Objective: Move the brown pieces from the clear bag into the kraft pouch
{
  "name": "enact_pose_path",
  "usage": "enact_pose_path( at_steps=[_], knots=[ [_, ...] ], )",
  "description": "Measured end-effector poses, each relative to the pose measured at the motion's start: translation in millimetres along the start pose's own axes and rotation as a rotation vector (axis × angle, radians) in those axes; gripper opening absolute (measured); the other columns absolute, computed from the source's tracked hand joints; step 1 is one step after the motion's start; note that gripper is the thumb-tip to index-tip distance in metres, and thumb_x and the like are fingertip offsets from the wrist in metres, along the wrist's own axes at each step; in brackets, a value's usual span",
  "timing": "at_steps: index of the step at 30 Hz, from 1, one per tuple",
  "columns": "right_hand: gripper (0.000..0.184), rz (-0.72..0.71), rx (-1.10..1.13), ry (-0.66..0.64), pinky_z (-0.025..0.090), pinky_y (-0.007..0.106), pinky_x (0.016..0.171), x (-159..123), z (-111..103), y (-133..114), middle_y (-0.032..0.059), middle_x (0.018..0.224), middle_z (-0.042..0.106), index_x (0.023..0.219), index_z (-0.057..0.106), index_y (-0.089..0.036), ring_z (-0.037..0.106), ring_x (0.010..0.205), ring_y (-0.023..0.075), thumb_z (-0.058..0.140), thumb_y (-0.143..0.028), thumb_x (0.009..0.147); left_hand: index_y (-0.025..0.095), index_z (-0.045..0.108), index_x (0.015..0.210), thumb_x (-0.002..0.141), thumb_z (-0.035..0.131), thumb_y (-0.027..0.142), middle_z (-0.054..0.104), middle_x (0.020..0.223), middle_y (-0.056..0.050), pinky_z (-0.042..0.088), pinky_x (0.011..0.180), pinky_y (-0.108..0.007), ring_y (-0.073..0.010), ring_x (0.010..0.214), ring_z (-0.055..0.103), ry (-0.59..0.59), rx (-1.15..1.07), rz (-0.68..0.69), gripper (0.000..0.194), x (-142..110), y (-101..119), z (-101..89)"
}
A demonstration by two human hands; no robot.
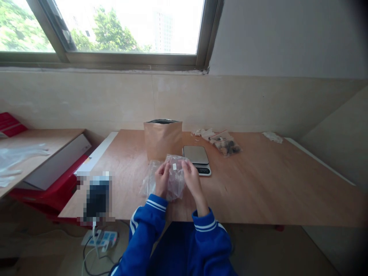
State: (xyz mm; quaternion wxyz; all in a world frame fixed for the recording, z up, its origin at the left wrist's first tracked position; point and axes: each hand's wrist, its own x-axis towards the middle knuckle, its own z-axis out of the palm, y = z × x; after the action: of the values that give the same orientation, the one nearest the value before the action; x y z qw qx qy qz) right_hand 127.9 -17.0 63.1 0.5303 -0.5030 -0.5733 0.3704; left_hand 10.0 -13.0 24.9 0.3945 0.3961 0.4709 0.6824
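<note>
A clear plastic bag (176,184) with a small white label is stretched between my two hands, above the front part of the table. My left hand (162,179) pinches its left side, and my right hand (192,179) pinches its upper right side. More clear plastic (149,180) lies on the table just left of my left hand. Behind the hands a brown stand-up pouch (163,140) stands upright with its top open. A small digital scale (196,155) sits to the right of the pouch, partly hidden by the plastic bag and my right hand.
Zip bags with dark and brown pieces (226,143) lie at the back right of the wooden table (270,184). White crumpled material (273,137) is farther right. A blurred-out dark object (97,199) is at the left edge, above a power strip (105,238). Clear gloves (20,157) lie on the left table.
</note>
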Motion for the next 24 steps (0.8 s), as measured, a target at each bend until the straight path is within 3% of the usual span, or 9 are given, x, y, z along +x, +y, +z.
enact_pose_path(
  at_steps=[5, 12, 14, 17, 21, 24],
  knots=[
    [0.043, 0.082, 0.184, 0.212, 0.053, 0.032, 0.066, -17, -21, -8, 0.0091, 0.089, 0.069, 0.103, 0.061, -0.017, 0.065, 0.075, 0.0219, 0.045, -0.056, 0.091, 0.020, 0.074, 0.099, 0.077, 0.070, 0.047, 0.071, 0.076, -0.002, 0.029, 0.033, -0.019, -0.0060, 0.039, 0.042, -0.139, 0.136, -0.032, 0.036, -19, 32, 7.3],
    [0.055, 0.130, 0.157, 0.424, 0.043, 0.027, 0.045, -27, -42, -3, 0.0060, 0.084, 0.064, 0.110, 0.055, -0.019, 0.052, 0.048, 0.0142, 0.037, -0.066, 0.090, 0.022, 0.074, 0.101, 0.079, 0.068, 0.044, 0.071, 0.092, -0.005, 0.032, 0.031, -0.020, -0.0058, 0.038, 0.046, -0.361, 0.184, -0.120, 0.032, -30, 56, -2.3],
    [0.055, 0.146, 0.135, 0.455, 0.044, 0.028, 0.047, -32, -44, -2, 0.0067, 0.088, 0.063, 0.116, 0.053, -0.020, 0.056, 0.053, 0.0158, 0.034, -0.066, 0.092, 0.023, 0.074, 0.102, 0.079, 0.068, 0.044, 0.071, 0.099, -0.006, 0.037, 0.034, -0.021, -0.0082, 0.043, 0.052, -0.388, 0.188, -0.157, 0.032, -34, 55, -2.8],
    [0.054, 0.152, 0.142, 0.441, 0.053, 0.033, 0.066, -38, -38, 1, 0.0085, 0.092, 0.064, 0.122, 0.049, -0.020, 0.065, 0.079, 0.0224, 0.035, -0.062, 0.092, 0.021, 0.075, 0.096, 0.075, 0.073, 0.042, 0.071, 0.092, -0.007, 0.043, 0.044, -0.022, -0.0127, 0.055, 0.058, -0.381, 0.192, -0.148, 0.030, -40, 50, 1.3],
    [0.062, 0.155, 0.269, 0.293, 0.051, 0.039, 0.092, -44, -20, 8, 0.0121, 0.111, 0.064, 0.132, 0.036, -0.021, 0.062, 0.109, 0.0243, 0.053, -0.058, 0.085, 0.018, 0.070, 0.085, 0.076, 0.071, 0.046, 0.060, 0.057, 0.000, 0.034, 0.038, -0.022, -0.0102, 0.041, 0.046, -0.418, 0.230, -0.202, 0.029, -47, 40, 7.5],
    [0.065, 0.221, 0.385, 0.128, 0.053, 0.039, 0.091, -46, -10, 12, 0.0131, 0.123, 0.061, 0.129, 0.036, -0.023, 0.062, 0.111, 0.0241, 0.060, -0.058, 0.081, 0.019, 0.062, 0.082, 0.077, 0.068, 0.050, 0.054, 0.054, 0.005, 0.028, 0.036, -0.020, -0.0071, 0.035, 0.039, -0.278, 0.222, -0.166, 0.032, -46, 36, 8.3]
  ],
)
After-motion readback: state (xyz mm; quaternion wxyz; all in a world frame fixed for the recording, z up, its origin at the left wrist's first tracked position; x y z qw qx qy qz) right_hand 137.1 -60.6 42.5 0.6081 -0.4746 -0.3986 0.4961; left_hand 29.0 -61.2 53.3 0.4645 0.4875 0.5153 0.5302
